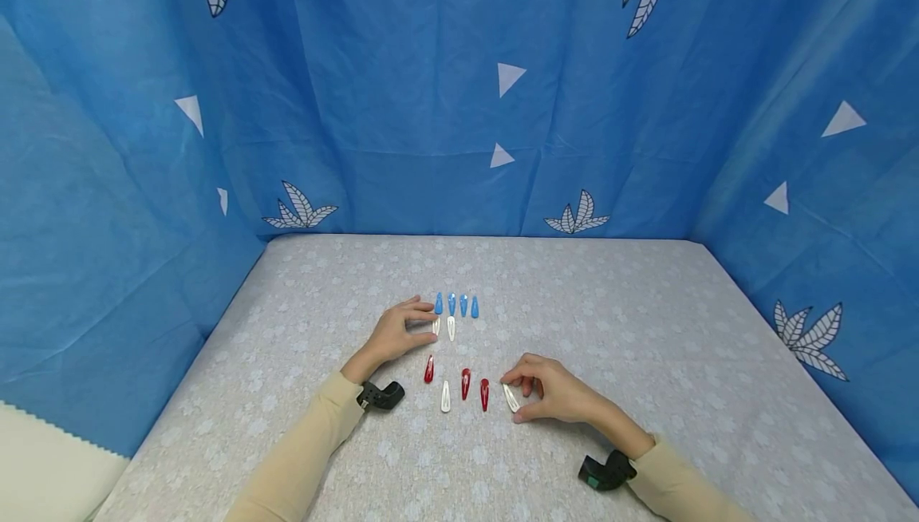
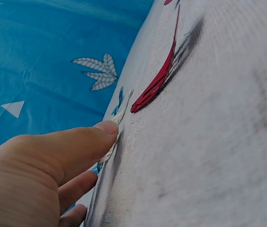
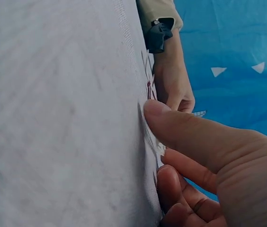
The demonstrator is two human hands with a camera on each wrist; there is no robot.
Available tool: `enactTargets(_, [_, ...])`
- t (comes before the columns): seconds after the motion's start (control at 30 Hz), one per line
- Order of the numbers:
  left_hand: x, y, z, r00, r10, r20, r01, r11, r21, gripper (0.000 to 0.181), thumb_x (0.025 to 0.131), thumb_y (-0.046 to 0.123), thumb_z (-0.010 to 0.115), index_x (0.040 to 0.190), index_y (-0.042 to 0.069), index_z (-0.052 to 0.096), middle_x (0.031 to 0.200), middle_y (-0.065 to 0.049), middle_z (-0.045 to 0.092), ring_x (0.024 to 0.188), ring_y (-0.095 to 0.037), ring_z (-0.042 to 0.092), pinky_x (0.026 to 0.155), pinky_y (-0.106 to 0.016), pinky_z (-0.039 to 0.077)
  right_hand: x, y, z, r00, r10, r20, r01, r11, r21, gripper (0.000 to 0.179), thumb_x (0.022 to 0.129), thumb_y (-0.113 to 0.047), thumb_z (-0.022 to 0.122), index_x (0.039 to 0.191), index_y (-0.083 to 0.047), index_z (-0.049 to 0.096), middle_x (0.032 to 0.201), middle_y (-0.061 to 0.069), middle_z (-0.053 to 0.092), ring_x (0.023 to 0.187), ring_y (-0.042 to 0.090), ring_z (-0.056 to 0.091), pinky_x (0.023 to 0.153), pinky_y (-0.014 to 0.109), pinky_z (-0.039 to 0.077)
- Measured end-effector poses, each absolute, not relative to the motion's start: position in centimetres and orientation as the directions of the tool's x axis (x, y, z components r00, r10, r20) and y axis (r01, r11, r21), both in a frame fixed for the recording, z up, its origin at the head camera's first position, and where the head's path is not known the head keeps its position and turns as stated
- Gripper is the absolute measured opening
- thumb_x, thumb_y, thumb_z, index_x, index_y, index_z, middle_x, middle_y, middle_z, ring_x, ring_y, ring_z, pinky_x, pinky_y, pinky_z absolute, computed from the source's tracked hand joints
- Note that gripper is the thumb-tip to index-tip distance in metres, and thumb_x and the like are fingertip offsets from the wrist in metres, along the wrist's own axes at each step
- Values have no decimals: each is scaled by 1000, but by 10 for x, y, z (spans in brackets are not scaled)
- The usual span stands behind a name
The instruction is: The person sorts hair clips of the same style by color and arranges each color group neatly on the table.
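Note:
My left hand [image 1: 397, 332] pinches a white snap hair clip [image 1: 435, 326] between thumb and fingers, at the left end of the second row. In the left wrist view the thumb rests against that clip [image 2: 119, 113], low over the cloth. Right of it lies another white hair clip [image 1: 451, 328]. Nearer the front right, my right hand [image 1: 556, 390] holds a white hair clip [image 1: 510, 398] by its two ends, thumb at the near end. In the right wrist view, the thumb and fingers largely hide this clip.
Several blue hair clips [image 1: 451, 303] form a row behind the left hand. Between the hands lie three red hair clips [image 1: 465, 384] and one white hair clip [image 1: 446, 397]. Grey patterned cloth [image 1: 610, 306] covers the table; blue curtains [image 1: 431, 107] enclose the back and sides.

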State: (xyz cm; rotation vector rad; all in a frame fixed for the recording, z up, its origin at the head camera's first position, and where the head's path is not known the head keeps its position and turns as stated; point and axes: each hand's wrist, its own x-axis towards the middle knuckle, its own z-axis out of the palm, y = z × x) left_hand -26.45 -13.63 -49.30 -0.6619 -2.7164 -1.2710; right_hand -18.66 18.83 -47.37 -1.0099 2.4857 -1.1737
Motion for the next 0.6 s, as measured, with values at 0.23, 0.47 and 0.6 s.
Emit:
enactTargets(0.23, [-264,-136,-493,-906,349,241,408,564,718,37,80,21,81,113,7,74,133,-12,63,142,-36,38,115,-58,31,-190,187,-472,-776,-626,80,-437,441,-784,46,74,-19,86,115,-8,68,87,2,66,74,9,60,58,19,48])
enactTargets(0.47, [-264,-137,-493,-905,351,239,409,568,714,37,80,21,81,114,7,74,133,-12,63,142,-36,38,115,-58,31,-195,178,-463,-815,-576,57,-379,456,-805,48,74,-11,85,117,0,66,90,3,65,77,10,62,61,21,52])
enactTargets(0.6, [-264,-137,-493,-904,351,242,411,570,711,37,80,21,81,113,6,74,133,-12,63,142,-36,38,116,-57,31,-204,170,-455,-829,-553,86,-394,468,-791,49,75,-9,84,119,2,65,91,3,65,78,11,62,63,22,54])
